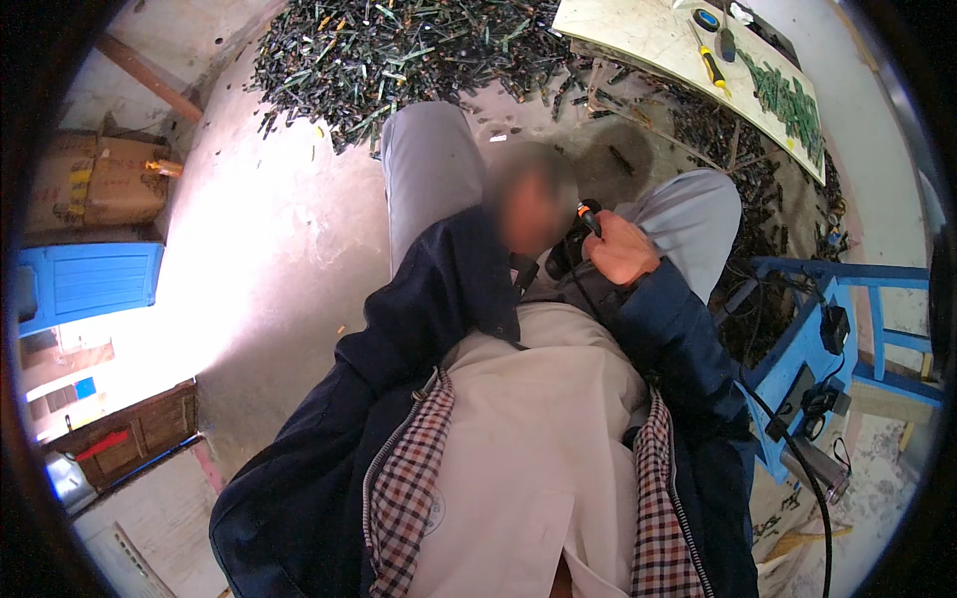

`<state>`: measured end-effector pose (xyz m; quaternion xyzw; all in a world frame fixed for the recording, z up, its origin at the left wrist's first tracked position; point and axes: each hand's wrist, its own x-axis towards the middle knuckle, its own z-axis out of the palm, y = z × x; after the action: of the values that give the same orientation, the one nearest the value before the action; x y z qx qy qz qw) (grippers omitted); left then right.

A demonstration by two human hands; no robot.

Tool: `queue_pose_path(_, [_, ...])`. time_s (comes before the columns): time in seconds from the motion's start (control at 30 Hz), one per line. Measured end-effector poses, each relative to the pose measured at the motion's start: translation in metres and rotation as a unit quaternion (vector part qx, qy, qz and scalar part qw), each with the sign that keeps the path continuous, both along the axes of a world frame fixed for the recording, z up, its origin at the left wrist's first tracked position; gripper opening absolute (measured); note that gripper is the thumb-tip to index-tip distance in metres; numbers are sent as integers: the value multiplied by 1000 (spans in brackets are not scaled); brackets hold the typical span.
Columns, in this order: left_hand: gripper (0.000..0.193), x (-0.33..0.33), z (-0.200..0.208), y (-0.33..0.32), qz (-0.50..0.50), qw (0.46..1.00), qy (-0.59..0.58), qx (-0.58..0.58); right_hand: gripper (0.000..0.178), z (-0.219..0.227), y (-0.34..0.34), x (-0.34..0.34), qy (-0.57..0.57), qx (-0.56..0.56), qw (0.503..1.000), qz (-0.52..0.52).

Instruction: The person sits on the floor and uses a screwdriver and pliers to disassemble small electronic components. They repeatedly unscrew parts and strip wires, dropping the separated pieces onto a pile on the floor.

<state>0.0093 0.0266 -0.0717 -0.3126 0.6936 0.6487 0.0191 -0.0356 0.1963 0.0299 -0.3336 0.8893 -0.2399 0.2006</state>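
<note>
Floor (289,224): grey concrete, smooth, pale scuffs, glaring white toward L of rm. Heap (399,60) at far edge: thin dark strips, jumbled, w/ green glints. Upper R: flat, pale counter (638,30) w/ pile of green strips (783,95) nr outer end, plus screwdriver (712,66), yellow/black handle. Far L: brown cardboard box (130,184), taped, above blue panel (95,284). R: blue chair (788,369), hard-edged, w/ black adapter (835,329). Centre: slim black tool (593,223) w/ orange band, nr grey trousers (429,159); R hand (626,251), fingers clamped round it. L hand (533,209) blurred; finger state can't be told. Jacket lining (404,478): checked cloth, zip-edged, beside plain beige garment (543,419).
</note>
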Motion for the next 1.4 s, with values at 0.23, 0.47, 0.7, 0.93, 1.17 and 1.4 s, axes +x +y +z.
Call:
queue_pose_path(0.23, [25, -7, -4, -5, 35, 991, 38, 123, 26, 25, -6, 11, 76, 153, 985, -23])
queue_pose_path(0.47, [35, 2, 63, 3, 91, 946, -35, 308, 22, 15, -17, 20, 179, 150, 972, -33])
queue_pose_path(0.7, [37, 0, 43, -4, 106, 944, -28, 312, 20, 12, -23, 26, 267, 148, 951, -39])
queue_pose_path(0.93, [39, 2, 51, 4, 143, 955, -6, 260, 31, 10, -28, 26, 186, 166, 967, -54])
queue_pose_path(1.17, [41, 1, 50, 6, 149, 957, 3, 250, 31, -4, -28, 25, 206, 155, 963, -74])
queue_pose_path(1.4, [40, 2, 50, 0, 140, 960, -14, 243, 32, -4, -30, 26, 182, 151, 970, -55])
